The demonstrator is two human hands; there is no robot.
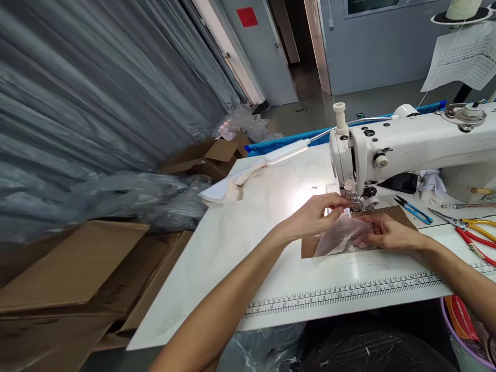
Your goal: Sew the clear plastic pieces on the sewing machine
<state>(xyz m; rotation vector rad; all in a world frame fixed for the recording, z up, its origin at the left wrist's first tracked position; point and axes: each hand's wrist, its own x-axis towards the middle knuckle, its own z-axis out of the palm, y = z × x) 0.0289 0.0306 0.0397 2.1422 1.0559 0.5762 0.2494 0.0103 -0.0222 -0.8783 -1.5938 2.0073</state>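
Note:
A white sewing machine [418,147] stands on the right of the white table. In front of its needle area lies a piece of thin, pale pink fabric [336,236], over a brown patch [310,248] on the tabletop. My left hand [318,214] reaches to the presser foot, thumb and fingers pinched together there; what they hold is too small to make out. My right hand [382,232] grips the fabric's right side between thumb and fingers, just below the foot.
Blue thread snips [414,211] and yellow-and-red-handled scissors [467,223] lie right of my hands. A lamp [287,151] leans over the table [217,274]. Printed ruler marks [344,294] run along the front edge. Cardboard boxes [73,263] stand at the left.

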